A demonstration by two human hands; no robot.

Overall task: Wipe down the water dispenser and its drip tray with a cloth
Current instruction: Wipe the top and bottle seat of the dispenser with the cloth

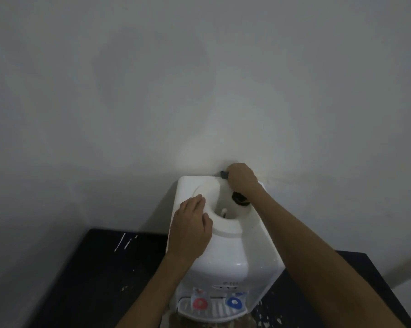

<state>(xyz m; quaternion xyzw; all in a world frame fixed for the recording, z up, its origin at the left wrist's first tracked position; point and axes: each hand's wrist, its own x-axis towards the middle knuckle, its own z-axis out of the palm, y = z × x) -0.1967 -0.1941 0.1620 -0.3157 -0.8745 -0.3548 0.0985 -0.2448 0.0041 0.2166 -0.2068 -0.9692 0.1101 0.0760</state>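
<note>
Wiping the water dispenser near the table's back edge: the right hand clutches a dark cloth at the top's rear right corner, while the left hand rests flat, holding nothing. A hard push against the wall may jolt the unit; the drip tray looks untouched.

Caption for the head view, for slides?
Right hand holds a dark cloth at the rear top edge of the water dispenser; left hand rests on top.
</note>
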